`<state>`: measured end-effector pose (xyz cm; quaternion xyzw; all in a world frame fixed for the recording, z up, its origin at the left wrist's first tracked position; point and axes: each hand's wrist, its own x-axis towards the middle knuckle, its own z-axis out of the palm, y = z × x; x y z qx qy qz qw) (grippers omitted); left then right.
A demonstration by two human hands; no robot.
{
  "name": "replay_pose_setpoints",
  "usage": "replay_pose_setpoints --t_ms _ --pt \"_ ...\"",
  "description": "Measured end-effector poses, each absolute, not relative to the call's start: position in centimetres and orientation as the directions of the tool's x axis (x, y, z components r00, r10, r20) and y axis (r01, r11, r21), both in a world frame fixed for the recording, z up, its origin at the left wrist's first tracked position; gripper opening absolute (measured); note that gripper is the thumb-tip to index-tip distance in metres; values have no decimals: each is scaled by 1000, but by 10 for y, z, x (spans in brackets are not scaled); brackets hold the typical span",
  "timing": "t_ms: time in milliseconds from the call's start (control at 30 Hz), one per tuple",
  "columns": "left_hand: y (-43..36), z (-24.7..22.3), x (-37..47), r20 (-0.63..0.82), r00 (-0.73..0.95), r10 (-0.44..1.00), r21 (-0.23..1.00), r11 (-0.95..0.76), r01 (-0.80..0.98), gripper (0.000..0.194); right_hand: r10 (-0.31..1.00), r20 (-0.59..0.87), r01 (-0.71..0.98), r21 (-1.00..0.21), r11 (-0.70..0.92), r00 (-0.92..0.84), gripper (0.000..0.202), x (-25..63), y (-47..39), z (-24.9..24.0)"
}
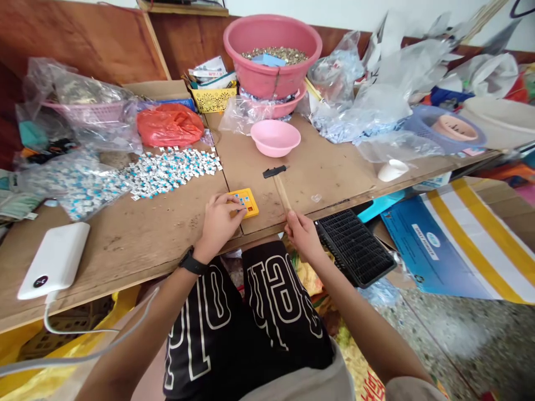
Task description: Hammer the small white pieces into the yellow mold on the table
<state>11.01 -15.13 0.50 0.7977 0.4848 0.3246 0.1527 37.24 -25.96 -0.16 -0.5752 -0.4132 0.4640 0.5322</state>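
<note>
A small yellow tray [252, 207] with blue-and-white pieces in it lies near the table's front edge. My left hand [221, 218] is over its left side, fingers bent and pinched together; whatever is between the fingertips is too small to make out. My right hand [301, 234] is closed round the lower end of the wooden handle of a hammer [283, 192]. The hammer's dark head points away from me, just right of the tray. To the left, a spread of small white and blue pieces [175, 170] covers the table.
A pink bowl [276, 139] stands behind the hammer, with a large pink tub [271, 78] at the back. A red bag [169, 125] and a white power bank [54, 260] are on the left. A black crate [355, 248] sits below the table edge, right.
</note>
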Motion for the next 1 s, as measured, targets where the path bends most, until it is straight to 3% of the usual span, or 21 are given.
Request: replay_pose_setpoints --t_ms 233,800,1000 --pt "-151 5 114 346 285 894 607 -445 659 13 972 2 241 -969 -57 237 64 370 -328 -21" --pt "-157 7 113 369 227 901 630 -423 651 13 959 -59 139 -985 -101 276 63 363 -336 -22" --pt "-163 15 111 409 305 860 524 -495 693 18 965 -39 184 -979 -89 259 62 361 -333 -25"
